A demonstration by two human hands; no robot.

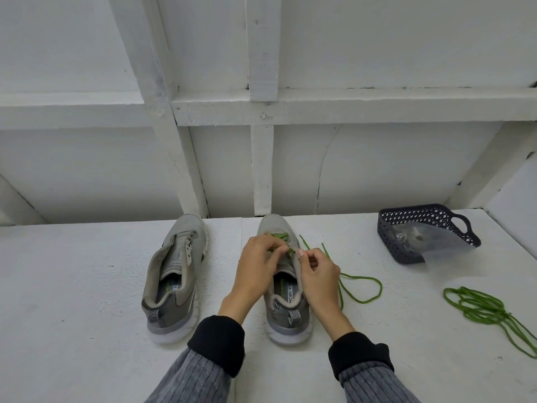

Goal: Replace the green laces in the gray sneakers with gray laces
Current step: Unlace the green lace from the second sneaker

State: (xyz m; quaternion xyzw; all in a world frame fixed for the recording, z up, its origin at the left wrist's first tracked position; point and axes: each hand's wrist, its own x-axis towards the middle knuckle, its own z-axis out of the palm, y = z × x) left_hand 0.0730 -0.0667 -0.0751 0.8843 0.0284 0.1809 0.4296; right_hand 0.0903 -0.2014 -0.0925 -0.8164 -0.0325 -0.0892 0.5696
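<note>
The right sneaker (286, 289) sits in the middle of the white desk (87, 286), heel toward you, with its green lace (360, 286) threaded only near the toe and the loose end looping off to the right. Your left hand (255, 266) is pinching the lace over the eyelets, and your right hand (316, 274) pinches it at the tongue's edge. The left sneaker (174, 280) stands just beside, laceless. Farther right lies another green lace (482, 309), bunched up, and behind it a dark basket (392, 239) holding a clear bag (436, 242).
</note>
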